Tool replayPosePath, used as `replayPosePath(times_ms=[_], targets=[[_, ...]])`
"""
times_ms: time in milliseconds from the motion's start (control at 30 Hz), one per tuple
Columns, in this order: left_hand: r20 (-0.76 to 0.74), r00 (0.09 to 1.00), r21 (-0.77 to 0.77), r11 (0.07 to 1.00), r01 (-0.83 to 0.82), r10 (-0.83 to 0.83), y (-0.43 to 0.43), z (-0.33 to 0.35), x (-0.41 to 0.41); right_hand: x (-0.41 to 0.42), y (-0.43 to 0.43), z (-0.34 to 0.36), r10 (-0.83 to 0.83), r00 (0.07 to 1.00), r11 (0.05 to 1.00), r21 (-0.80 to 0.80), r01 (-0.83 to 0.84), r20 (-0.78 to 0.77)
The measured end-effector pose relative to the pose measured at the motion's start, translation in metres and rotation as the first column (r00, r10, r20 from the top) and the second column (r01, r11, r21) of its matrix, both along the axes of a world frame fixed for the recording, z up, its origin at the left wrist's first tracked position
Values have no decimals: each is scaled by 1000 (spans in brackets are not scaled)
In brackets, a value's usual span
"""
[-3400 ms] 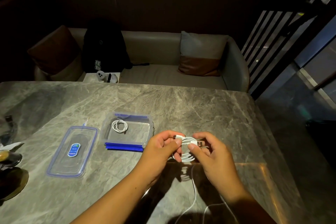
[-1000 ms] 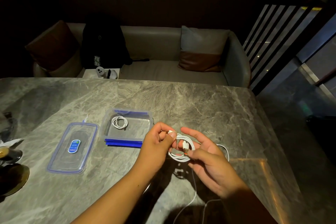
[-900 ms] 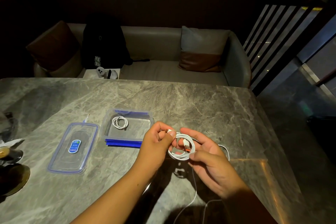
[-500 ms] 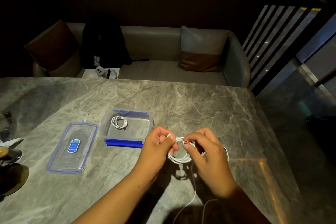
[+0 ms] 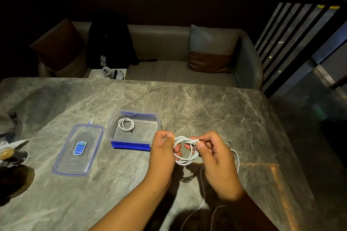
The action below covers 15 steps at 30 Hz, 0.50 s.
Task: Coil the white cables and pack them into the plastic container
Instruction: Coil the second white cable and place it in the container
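Above the marble table, my left hand (image 5: 163,151) grips one side of a white cable coil (image 5: 185,158). My right hand (image 5: 214,153) pinches the cable's plug end at the coil's top right. Loose cable runs behind my right hand and down toward the near edge (image 5: 201,204). A clear plastic container (image 5: 155,131) with blue clips stands just left of my hands. Inside it lies a small coiled white cable (image 5: 126,124).
The container's clear lid (image 5: 79,149) with a blue label lies flat to its left. Dark dishes and a cup (image 5: 6,154) sit at the table's left edge. Behind the table is a sofa with cushions (image 5: 212,50) and a black backpack (image 5: 110,43).
My right hand has gone from lying open under the coil to pinching the plug end above it. The coil has stayed between both hands.
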<state>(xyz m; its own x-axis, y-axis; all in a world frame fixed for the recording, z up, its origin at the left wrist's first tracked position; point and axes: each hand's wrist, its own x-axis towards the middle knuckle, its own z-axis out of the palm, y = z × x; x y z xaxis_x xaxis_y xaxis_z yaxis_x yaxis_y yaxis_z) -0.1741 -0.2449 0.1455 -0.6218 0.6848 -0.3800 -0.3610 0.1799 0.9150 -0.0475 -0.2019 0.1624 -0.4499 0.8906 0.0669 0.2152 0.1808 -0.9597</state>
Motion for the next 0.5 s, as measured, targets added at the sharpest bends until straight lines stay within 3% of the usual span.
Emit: replayPosePath(times_ms=[67, 167, 333, 400, 500], targets=[[59, 998, 1, 1000, -30, 30, 2, 1, -3, 1, -1, -1, 29, 999, 999, -37, -30, -24], [23, 1000, -8, 1000, -9, 9, 3, 3, -6, 3, -2, -2, 62, 996, 993, -99, -69, -69], [116, 991, 18, 998, -64, 62, 8, 2, -2, 1, -4, 7, -42, 949, 941, -333, -67, -311], [146, 986, 28, 996, -85, 80, 10, 1, -1, 0, -4, 9, -52, 939, 919, -384, -87, -339], [-22, 999, 73, 997, -39, 40, 6, 1, -2, -3, -1, 7, -58, 957, 897, -435, -75, -285]])
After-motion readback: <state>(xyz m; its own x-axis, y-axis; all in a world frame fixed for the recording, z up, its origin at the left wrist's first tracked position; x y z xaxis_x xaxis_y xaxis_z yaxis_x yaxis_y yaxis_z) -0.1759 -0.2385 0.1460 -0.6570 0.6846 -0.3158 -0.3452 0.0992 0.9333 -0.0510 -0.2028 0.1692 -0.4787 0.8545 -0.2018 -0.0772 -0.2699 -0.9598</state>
